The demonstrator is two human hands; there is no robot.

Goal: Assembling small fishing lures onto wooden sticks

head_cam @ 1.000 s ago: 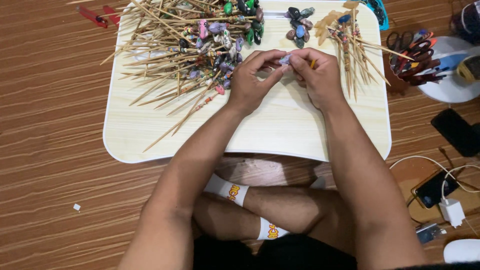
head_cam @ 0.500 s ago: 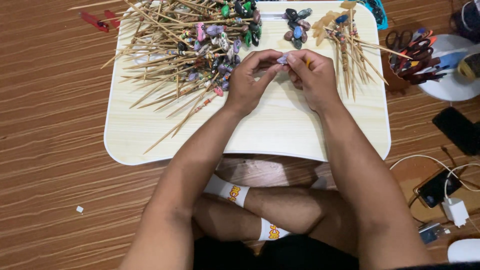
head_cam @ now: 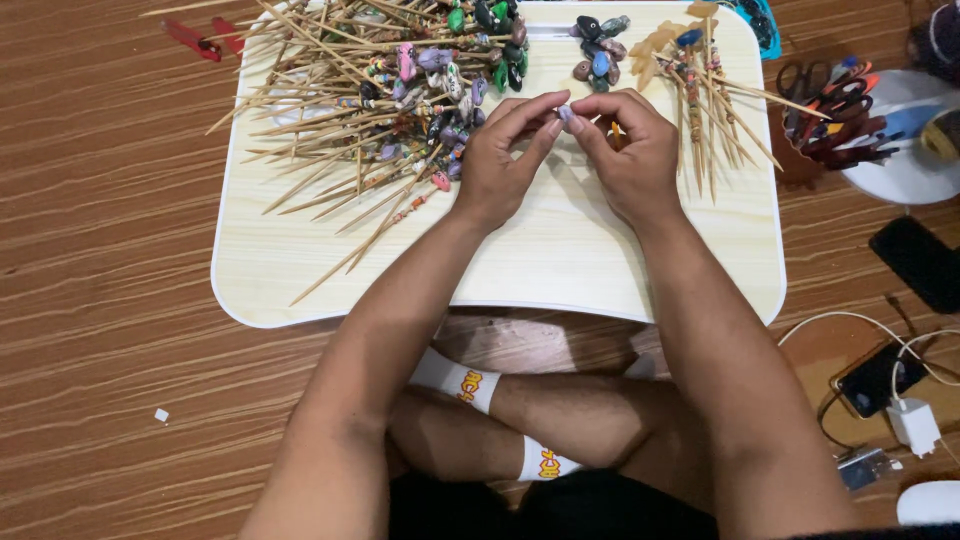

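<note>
Hands meet over the middle of the tabletop (head_cam: 300, 280), a light wood lap tray with rounded corners resting on a brown wood-grain floor (head_cam: 100, 300). Left hand (head_cam: 505, 160) and right hand (head_cam: 630, 150) are fingertip to fingertip, each grip narrow, pinching one small pale bead (head_cam: 563, 114) between thumbs and forefingers; the bead is mostly hidden by the fingers, its shape hard to tell. Bead sits above the tabletop nearer the far edge, not touching the surface. At the far left corner lies a big loose pile of wooden skewers (head_cam: 340, 120), many crossing each other, some carrying coloured beads, several tips sticking out past the left edge. Just beyond the hands at the far edge is a small cluster of loose beads (head_cam: 597, 50), dark, blue and grey. Toward the far right corner lies a smaller bundle of beaded skewers (head_cam: 700, 90), just beside the right hand. Off the tabletop past the right edge stands a brown holder with scissors (head_cam: 830, 110), touching a white round object (head_cam: 900, 170). On the floor near the right side lie a dark phone (head_cam: 920, 262), a second phone (head_cam: 880, 378) on a cable, and a white charger (head_cam: 912, 425). Crossed legs with white socks (head_cam: 460, 380) show below the near edge.
</note>
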